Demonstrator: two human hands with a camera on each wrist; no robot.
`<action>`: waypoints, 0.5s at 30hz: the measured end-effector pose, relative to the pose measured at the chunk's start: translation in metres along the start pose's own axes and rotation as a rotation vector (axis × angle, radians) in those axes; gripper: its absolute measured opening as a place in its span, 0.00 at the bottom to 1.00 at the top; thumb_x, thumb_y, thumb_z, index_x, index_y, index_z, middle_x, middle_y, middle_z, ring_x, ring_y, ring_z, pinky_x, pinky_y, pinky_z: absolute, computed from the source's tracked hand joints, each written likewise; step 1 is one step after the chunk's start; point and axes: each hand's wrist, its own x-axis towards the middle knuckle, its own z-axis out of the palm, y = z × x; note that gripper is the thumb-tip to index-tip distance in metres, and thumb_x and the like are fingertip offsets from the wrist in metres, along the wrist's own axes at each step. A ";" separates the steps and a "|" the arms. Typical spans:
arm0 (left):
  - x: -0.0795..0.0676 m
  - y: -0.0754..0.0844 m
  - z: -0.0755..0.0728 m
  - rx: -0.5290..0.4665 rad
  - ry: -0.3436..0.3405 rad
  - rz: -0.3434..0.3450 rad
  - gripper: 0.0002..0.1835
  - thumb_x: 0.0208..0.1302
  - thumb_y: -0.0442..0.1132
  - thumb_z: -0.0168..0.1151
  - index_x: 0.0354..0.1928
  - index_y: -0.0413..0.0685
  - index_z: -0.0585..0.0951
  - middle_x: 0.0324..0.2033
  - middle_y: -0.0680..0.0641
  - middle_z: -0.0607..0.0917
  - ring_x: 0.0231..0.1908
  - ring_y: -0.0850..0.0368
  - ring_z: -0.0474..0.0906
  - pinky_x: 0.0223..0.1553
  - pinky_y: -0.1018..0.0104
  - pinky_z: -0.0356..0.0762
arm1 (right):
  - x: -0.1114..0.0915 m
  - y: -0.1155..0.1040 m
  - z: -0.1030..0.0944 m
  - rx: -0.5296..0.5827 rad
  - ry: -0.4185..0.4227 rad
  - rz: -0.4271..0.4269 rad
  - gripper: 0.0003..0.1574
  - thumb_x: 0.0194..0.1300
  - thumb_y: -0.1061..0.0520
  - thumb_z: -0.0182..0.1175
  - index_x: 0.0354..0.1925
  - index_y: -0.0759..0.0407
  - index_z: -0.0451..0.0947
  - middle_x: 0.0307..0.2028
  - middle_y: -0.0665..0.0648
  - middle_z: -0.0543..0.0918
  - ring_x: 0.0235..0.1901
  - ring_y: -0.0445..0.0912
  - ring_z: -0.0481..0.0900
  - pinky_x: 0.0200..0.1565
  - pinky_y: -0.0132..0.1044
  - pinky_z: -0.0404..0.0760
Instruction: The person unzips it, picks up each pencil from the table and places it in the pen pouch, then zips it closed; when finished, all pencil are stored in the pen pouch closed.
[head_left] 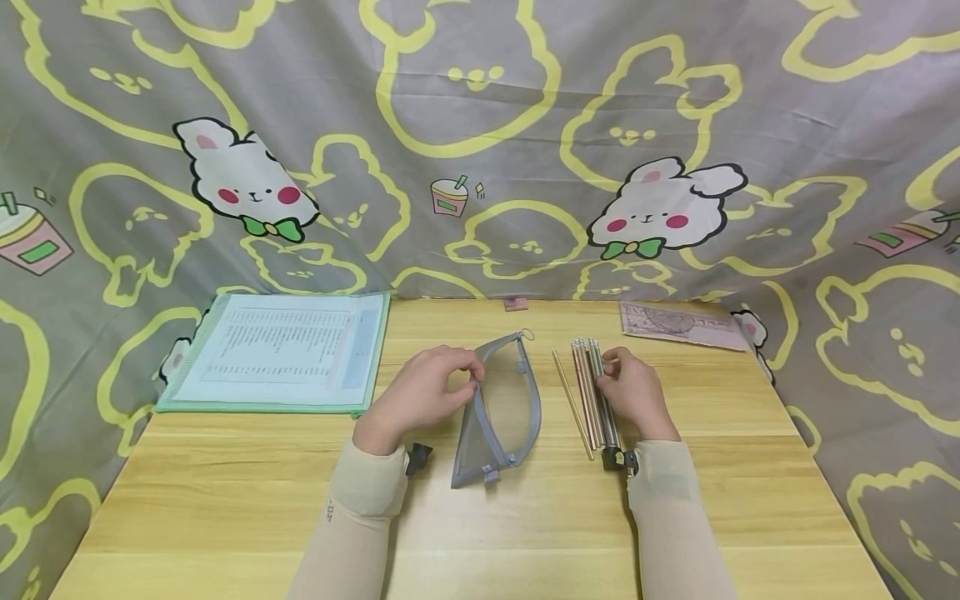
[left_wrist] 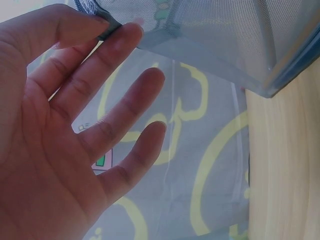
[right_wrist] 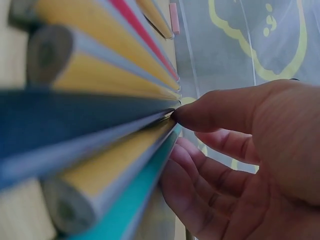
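Note:
My left hand [head_left: 423, 392] pinches the opening edge of a grey mesh zipper pouch [head_left: 471, 446] between thumb and index finger, the other fingers spread loose below in the left wrist view. The pouch stands with its mouth gaping toward the right and a ring at its far end. To its right lies a bundle of pencils [head_left: 585, 387], side by side, some yellow, one dark and one teal [right_wrist: 135, 200]. My right hand [head_left: 636, 390] pinches pencils at the bundle's right side, thumb on top, fingers beside the teal one. A single gold pencil [head_left: 573, 404] lies slightly apart on the left.
A clear document folder [head_left: 285, 350] with green edging and printed paper lies at the back left of the wooden table [head_left: 225, 500]. A small pink block [head_left: 516, 305] sits at the back edge. A flat printed purple-pink case [head_left: 682, 325] lies back right. Patterned cloth [head_left: 487, 108] hangs around.

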 end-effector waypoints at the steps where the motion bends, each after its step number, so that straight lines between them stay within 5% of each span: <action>1: 0.000 0.000 0.000 0.000 0.001 0.001 0.07 0.67 0.33 0.67 0.41 0.57 0.85 0.43 0.56 0.90 0.49 0.56 0.85 0.54 0.54 0.83 | 0.000 0.000 0.000 -0.004 0.000 0.004 0.26 0.71 0.59 0.62 0.64 0.66 0.74 0.52 0.66 0.86 0.50 0.62 0.84 0.56 0.59 0.80; 15: 0.000 0.001 0.001 -0.002 -0.002 -0.003 0.07 0.68 0.34 0.67 0.41 0.57 0.85 0.43 0.56 0.90 0.49 0.56 0.85 0.54 0.54 0.83 | -0.003 -0.002 -0.005 -0.048 0.009 0.085 0.24 0.67 0.53 0.67 0.55 0.66 0.80 0.46 0.66 0.90 0.43 0.60 0.87 0.49 0.55 0.79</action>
